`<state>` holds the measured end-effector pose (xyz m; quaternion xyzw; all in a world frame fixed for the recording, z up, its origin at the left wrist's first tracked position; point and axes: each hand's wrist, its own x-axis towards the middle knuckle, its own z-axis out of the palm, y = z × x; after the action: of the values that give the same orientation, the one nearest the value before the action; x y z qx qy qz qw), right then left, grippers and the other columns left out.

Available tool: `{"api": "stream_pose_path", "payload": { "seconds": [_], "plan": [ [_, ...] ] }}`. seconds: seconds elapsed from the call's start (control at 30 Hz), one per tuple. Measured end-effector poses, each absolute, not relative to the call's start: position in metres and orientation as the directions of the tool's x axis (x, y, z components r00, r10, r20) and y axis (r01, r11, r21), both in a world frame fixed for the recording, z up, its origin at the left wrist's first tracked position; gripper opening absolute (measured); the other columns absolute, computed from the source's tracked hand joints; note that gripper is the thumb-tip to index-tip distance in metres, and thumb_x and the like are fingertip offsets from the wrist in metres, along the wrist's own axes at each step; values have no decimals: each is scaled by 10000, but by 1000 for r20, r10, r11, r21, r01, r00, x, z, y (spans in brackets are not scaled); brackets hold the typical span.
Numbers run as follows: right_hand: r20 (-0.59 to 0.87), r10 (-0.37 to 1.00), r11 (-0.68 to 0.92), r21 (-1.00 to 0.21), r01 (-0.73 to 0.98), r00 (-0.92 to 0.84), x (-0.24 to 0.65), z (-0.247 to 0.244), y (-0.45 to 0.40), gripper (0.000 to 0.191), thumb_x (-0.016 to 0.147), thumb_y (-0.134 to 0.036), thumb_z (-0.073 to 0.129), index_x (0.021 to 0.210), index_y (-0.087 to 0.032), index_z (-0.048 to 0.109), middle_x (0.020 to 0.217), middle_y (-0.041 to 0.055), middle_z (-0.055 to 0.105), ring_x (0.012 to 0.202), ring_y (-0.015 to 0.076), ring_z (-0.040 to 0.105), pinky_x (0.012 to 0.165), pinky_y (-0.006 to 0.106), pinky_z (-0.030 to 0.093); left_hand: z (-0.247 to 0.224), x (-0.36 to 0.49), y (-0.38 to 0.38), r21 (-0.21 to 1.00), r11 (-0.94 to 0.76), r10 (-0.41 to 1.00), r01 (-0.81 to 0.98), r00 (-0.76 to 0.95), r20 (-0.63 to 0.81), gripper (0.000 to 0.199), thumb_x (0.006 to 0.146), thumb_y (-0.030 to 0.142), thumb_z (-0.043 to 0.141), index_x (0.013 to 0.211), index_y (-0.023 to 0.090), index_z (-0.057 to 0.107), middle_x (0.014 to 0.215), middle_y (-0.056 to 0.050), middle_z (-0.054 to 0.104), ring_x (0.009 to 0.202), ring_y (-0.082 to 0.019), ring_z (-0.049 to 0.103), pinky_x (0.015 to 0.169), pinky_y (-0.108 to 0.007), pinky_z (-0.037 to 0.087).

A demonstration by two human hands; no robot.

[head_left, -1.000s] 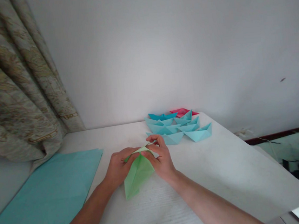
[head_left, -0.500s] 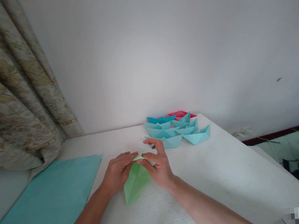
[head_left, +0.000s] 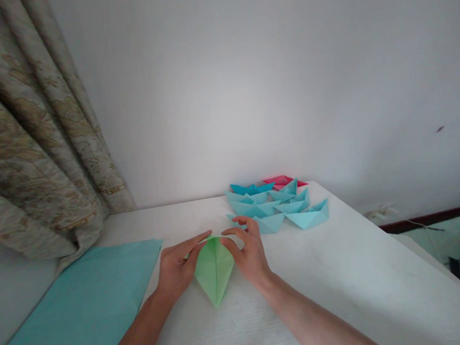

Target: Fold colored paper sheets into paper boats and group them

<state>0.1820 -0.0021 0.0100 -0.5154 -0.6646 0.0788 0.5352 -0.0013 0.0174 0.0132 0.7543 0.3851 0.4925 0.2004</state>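
A folded sheet of light green paper [head_left: 214, 274] is between my two hands, its lower corner pointing toward me and a crease running down its middle. My left hand [head_left: 177, 264] pinches its upper left edge, thumb on the near face and fingers behind. At the upper right edge, my right hand [head_left: 248, 252] grips the paper between thumb and index finger, with the other fingers curled above. The far side of the paper is hidden from view.
Several light blue paper boats [head_left: 307, 216] stand in rows at the back of the white table [head_left: 306, 284], with a darker blue boat [head_left: 253, 188] and a red boat [head_left: 283, 181] near the wall. Large teal sheets [head_left: 83, 300] lie at left, below a patterned curtain [head_left: 46, 119].
The green paper has turned so its point now faces straight toward me, and its two halves show evenly about the crease. The view has shifted slightly left.
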Motion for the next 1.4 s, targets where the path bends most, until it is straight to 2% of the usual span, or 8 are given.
{"api": "stream_pose_path", "payload": {
  "seconds": [0.23,0.47,0.63,0.77,0.87,1.0,1.2,1.4],
  "plan": [
    [683,722,644,-608,464,-107,184,15,-11,397,864,-135,455,1227,-269,544,1221,90,443,884,170,525,790,328,475,17,-2,24,915,-355,909,191,-160,385,279,807,356,599,1003,173,675,903,-32,745,684,-177,690,599,-248,566],
    [578,690,719,-479,504,-435,180,20,-20,419,677,-57,593,989,-323,680,1238,28,372,742,129,455,692,272,476,26,-5,26,968,-248,930,42,-269,250,254,749,277,628,972,156,625,894,-65,734,631,-178,688,536,-250,565],
    [686,679,712,-530,462,-260,179,21,-16,129,769,-143,615,814,-237,692,1281,69,373,760,137,469,705,304,459,23,-5,27,932,-362,924,20,-127,362,509,824,329,570,1303,217,442,1280,-128,569,1003,-241,644,789,-364,557],
    [610,793,594,-771,231,-3,177,16,-9,139,854,-244,530,790,-187,639,971,73,559,685,128,500,557,246,436,24,-5,20,791,-592,806,152,106,583,373,897,288,463,1267,249,489,1460,-82,365,1334,-262,336,1066,-466,328],
    [401,913,403,-915,-11,70,173,13,-5,192,839,-357,551,879,-189,635,681,15,546,644,144,515,500,220,408,27,-4,14,633,-728,685,263,310,659,384,862,245,514,1246,241,509,1445,-86,390,1364,-281,264,1104,-521,227],
    [287,957,288,-941,-175,36,171,12,-5,312,782,-429,604,963,-177,637,710,25,581,662,162,535,575,260,449,29,-2,11,548,-779,627,304,390,675,317,826,183,550,1139,231,565,1288,-96,563,1305,-282,372,1066,-531,302],
    [308,947,317,-940,-123,87,175,11,-7,177,738,-319,590,814,-162,621,739,34,593,706,177,521,655,280,437,25,-3,17,563,-770,638,301,358,681,252,851,142,500,1033,234,647,1176,-78,643,1188,-247,511,994,-461,417],
    [286,958,286,-958,-28,-9,172,14,-11,81,656,-169,486,660,-165,567,603,-24,471,577,122,406,533,227,337,24,0,14,475,-801,597,365,422,682,444,797,154,576,1234,219,539,1331,-95,534,1315,-270,365,1064,-486,333]
  ]
}}
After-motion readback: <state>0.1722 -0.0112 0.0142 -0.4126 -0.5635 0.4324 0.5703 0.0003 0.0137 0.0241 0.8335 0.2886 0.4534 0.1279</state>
